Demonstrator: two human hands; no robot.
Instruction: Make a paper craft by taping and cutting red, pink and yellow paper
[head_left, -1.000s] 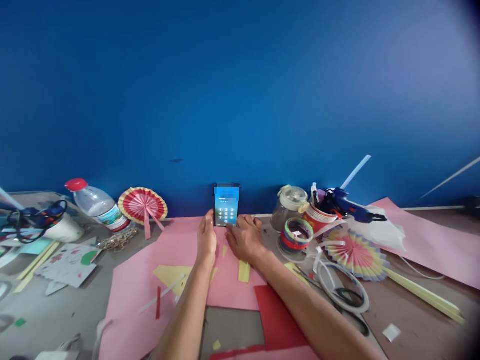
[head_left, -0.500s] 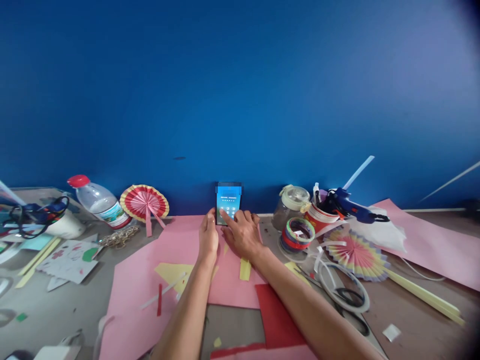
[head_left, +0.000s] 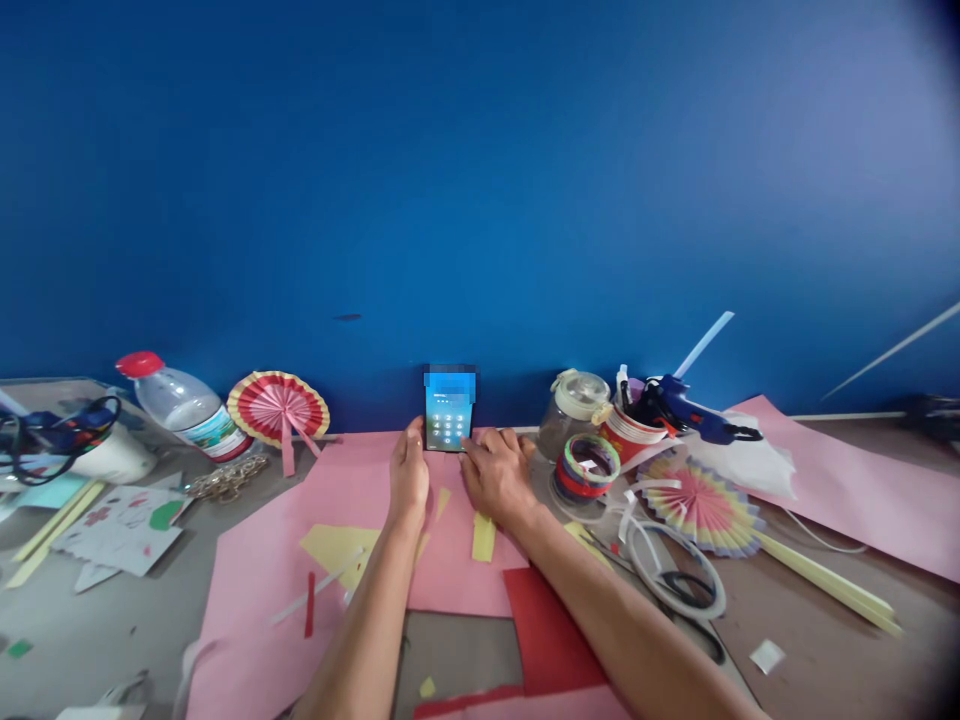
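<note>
A smartphone (head_left: 448,408) stands upright against the blue wall at the far side of the table, its screen lit with a number keypad. My left hand (head_left: 409,478) grips its left edge, the thumb along the side. Beside the lower right corner is my right hand (head_left: 501,476), palm down, its index finger at the bottom of the keypad and the other fingers bent. Nothing is held in it. Under both hands lies pink paper (head_left: 262,560) with yellow scraps (head_left: 484,538) on it. A red paper sheet (head_left: 551,630) is partly beneath my right forearm.
Left are a plastic bottle (head_left: 184,405), a red paper fan (head_left: 277,405) and a chain (head_left: 225,478). To the right stand a glass jar (head_left: 559,430), stacked tape rolls (head_left: 585,485), a cup (head_left: 630,435) with a blue glue gun (head_left: 694,412), scissors (head_left: 701,640) and a pastel fan (head_left: 701,505).
My right index finger has shifted from the keypad's left side to its lower right, uncovering the digits. My left hand keeps hold of the smartphone. The view has turned slightly right.
</note>
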